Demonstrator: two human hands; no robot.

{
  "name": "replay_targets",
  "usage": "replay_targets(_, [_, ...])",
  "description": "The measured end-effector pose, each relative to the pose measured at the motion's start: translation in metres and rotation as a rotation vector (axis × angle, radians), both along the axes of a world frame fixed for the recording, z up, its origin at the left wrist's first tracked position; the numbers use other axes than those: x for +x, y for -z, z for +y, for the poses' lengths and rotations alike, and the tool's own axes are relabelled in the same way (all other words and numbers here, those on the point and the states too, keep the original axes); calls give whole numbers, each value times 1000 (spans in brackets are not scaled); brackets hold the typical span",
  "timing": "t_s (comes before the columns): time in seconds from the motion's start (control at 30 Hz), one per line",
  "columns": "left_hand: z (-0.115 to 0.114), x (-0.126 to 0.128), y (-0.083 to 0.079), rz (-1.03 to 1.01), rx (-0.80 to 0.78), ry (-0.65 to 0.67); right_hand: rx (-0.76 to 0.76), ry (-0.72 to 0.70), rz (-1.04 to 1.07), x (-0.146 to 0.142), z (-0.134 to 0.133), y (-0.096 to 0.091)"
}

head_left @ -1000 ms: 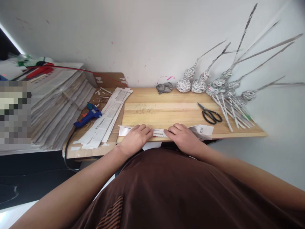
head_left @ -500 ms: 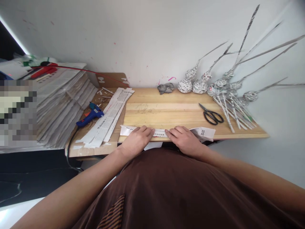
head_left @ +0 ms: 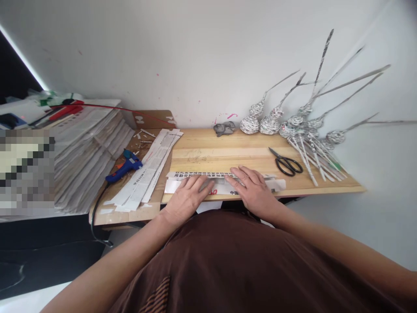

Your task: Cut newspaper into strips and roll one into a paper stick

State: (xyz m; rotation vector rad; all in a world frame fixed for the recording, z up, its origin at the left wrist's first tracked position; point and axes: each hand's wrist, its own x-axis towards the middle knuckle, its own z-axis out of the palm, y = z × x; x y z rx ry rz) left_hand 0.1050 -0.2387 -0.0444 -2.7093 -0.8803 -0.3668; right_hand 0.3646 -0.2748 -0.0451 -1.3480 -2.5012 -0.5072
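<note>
A long strip of newspaper (head_left: 224, 188) lies across the near edge of the wooden board (head_left: 228, 154), with its far long edge folded over. My left hand (head_left: 186, 196) lies flat on the strip's left half, fingers stretched out and pressing down. My right hand (head_left: 254, 190) rests flat on the right half, fingers spread towards the fold. Neither hand grips anything.
Black scissors (head_left: 286, 161) lie on the board to the right. Behind them stand paper-woven gourd shapes (head_left: 260, 122) with long stems and loose paper sticks (head_left: 312, 156). A blue glue gun (head_left: 125, 167) and cut newspaper strips (head_left: 148, 169) lie left, beside a tall newspaper stack (head_left: 87, 148).
The strip now lies farther onto the board and shows wider, with a folded far edge. Both hands slid forward over it and flattened. The camera tilted slightly.
</note>
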Motion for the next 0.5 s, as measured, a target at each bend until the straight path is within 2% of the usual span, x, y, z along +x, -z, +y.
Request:
replay_targets(0.13, [3,-3,3,-1,-126,82,-98,-92,48,3,2,6])
replay_targets(0.27, [-2,3,6,-62,-203,38,-115,-112,88,3,3,10])
replay_targets(0.37, [-8,9,13,-158,-207,-18,-132,-100,124,3,3,14])
replay_targets(0.5, [-13,14,22,-223,-169,-15,-134,-102,174,6,2,20])
